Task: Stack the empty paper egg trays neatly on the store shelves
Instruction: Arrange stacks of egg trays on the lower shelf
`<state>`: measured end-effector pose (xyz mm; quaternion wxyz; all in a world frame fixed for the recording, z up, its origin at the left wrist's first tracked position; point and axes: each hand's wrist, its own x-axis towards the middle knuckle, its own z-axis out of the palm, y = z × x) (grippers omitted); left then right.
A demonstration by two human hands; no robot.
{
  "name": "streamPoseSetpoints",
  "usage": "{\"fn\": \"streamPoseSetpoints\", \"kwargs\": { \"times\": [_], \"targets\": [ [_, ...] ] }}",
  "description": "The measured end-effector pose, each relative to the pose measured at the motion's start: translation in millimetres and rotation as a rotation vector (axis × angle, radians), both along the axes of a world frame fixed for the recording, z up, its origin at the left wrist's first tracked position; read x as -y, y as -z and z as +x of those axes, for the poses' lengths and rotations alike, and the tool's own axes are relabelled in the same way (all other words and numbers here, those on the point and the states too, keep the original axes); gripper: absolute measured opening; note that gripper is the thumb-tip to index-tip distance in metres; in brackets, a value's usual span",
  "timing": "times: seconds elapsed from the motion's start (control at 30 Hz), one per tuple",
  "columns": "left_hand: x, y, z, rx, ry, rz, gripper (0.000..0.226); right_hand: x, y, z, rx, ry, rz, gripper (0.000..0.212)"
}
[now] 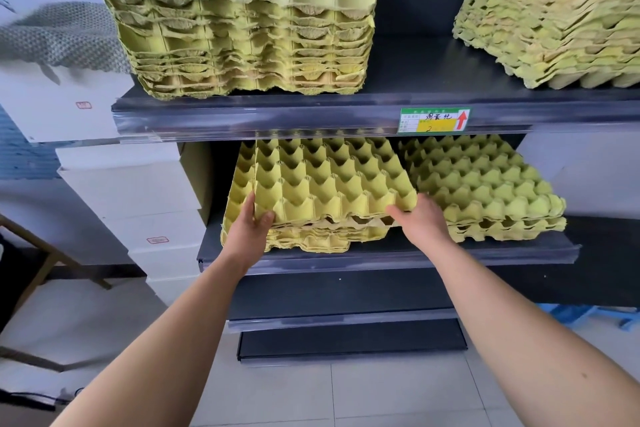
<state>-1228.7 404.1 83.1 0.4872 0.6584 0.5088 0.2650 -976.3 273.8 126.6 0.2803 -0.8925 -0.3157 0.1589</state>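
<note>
A yellow-green paper egg tray [325, 180] lies tilted on top of a low, uneven stack [311, 239] on the middle shelf [485, 255]. My left hand [251, 229] grips the tray's front left corner, thumb on top. At the tray's front right corner, my right hand [420, 218] holds the edge. A second low stack [485, 184] sits just right of it. On the upper shelf [277, 111] stand a tall stack [242, 31] at left and another tall stack [554, 17] at right.
White boxes [138, 198] are piled left of the shelving, with a grey mesh cloth [62, 35] on top. A price label [434, 120] hangs on the upper shelf's front rail. A lower dark shelf [346, 319] juts out above the tiled floor [381, 392].
</note>
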Motion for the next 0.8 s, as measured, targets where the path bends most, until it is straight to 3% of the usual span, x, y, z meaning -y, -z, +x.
{"fn": "streamPoseSetpoints", "kwargs": {
  "times": [0.13,0.2,0.27,0.4,0.5,0.57,0.67,0.73,0.8],
  "targets": [
    [4.5,-7.5,2.5,0.139,-0.048,0.008,0.074,2.1,-9.3,-1.2,0.05,0.009,0.058,0.063],
    [6.6,-12.9,4.6,0.262,-0.1,0.024,0.067,4.0,-13.5,0.6,0.049,0.013,0.108,0.063],
    [10.0,-18.4,7.0,0.452,-0.153,-0.01,0.054,7.6,-14.3,1.5,0.007,0.012,0.159,0.07],
    [23.6,-26.5,10.2,0.905,-0.267,-0.283,0.037,21.0,-12.6,-0.8,-0.162,-0.001,0.297,0.072],
    [24.3,-28.3,6.0,0.929,-0.26,-0.308,0.035,27.7,-12.6,9.7,-0.573,-0.007,0.507,0.068],
    [23.7,-30.6,2.6,0.922,-0.231,-0.307,0.034,27.4,-17.5,16.9,-0.763,0.022,0.552,0.054],
    [23.6,-29.9,2.8,0.947,-0.301,-0.367,0.031,25.2,-21.4,18.6,-0.772,0.029,0.466,0.033],
    [32.6,-33.1,13.3,0.966,-0.317,-0.402,0.051,21.9,-18.8,14.0,-0.806,-0.038,0.427,0.022],
    [48.3,-35.9,31.2,0.87,-0.268,-0.441,0.08,17.6,-9.9,8.7,-0.801,-0.12,0.399,0.022]
  ]
}}
